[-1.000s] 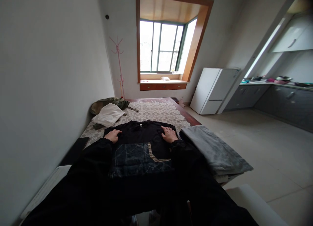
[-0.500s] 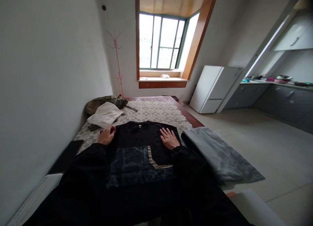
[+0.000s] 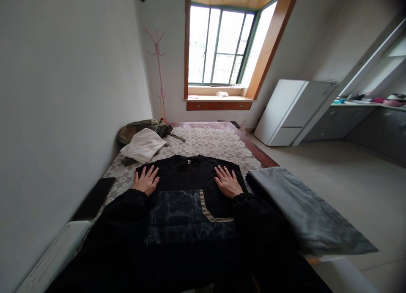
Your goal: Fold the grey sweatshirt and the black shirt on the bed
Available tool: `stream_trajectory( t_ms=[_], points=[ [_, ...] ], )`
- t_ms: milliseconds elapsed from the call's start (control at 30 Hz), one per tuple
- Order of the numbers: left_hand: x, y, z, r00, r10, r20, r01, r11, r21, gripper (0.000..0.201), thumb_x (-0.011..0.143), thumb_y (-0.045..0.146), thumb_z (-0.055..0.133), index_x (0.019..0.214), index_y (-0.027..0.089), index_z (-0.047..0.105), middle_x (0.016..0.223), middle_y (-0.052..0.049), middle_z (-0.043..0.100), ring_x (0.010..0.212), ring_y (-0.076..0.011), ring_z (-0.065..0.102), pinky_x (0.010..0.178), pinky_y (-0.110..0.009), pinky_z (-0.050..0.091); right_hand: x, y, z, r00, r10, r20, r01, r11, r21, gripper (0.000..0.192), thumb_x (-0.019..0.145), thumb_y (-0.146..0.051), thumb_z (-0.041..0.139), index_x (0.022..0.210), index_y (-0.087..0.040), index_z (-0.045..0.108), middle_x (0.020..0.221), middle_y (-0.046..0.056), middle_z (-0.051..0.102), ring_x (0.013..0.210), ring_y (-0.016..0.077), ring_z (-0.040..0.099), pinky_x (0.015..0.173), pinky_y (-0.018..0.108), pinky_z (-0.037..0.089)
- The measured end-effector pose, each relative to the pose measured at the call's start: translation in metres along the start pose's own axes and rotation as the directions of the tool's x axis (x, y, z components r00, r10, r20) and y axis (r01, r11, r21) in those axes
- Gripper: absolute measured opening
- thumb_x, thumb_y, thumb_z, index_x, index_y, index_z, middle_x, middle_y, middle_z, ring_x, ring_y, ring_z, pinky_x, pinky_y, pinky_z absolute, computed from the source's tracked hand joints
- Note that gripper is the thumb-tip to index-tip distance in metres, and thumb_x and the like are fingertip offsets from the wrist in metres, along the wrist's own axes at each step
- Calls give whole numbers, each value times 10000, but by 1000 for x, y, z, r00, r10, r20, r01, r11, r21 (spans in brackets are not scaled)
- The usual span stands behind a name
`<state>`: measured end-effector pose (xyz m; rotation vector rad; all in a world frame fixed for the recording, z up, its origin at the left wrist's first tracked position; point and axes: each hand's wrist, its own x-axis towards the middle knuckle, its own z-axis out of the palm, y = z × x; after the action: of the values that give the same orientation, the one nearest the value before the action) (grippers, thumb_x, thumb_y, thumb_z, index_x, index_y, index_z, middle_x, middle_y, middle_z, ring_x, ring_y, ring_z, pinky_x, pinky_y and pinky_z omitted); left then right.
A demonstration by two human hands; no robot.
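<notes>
A black garment (image 3: 190,183) with a marbled blue pocket panel is lying flat on a lace-covered table (image 3: 215,145). The left hand (image 3: 146,181) and right hand (image 3: 227,182) are pressing on its shoulders, fingers spread open, gripping nothing. A folded grey cloth (image 3: 301,208) is lying just right. Farther back, a white folded cloth (image 3: 142,144) is resting against an olive bundle (image 3: 139,128).
</notes>
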<state>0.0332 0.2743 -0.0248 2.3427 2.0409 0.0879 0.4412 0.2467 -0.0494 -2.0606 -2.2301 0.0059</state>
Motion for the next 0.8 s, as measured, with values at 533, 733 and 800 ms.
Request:
stream_trajectory(
  t_ms=[533,733,800],
  points=[
    [2,-5,-4,985,-170,1,170,985,-21,705,1006,576,234,1619,232,291,1698,-54,231,1563,-352,171,1242,-615,135,2,16,-9,979,203,-38,-202,979,15,588,1040,-420,309,1598,-241,353,1691,54,264,1555,311,206,1245,550,168],
    [5,-8,1,991,-103,-86,103,995,-10,718,985,606,334,1605,245,331,1691,-78,260,1562,-370,170,1239,-619,134,4,15,-7,976,213,-36,-213,977,17,595,1035,-454,323,1601,-272,343,1699,45,243,1557,365,166,1225,604,169],
    [5,-8,2,997,37,-74,-39,999,-21,643,1009,519,327,1597,260,350,1677,-54,306,1560,-320,204,1251,-558,166,3,16,-8,978,200,-67,-197,979,43,579,1030,-440,343,1581,-267,387,1688,44,278,1546,351,208,1226,587,186]
  ],
)
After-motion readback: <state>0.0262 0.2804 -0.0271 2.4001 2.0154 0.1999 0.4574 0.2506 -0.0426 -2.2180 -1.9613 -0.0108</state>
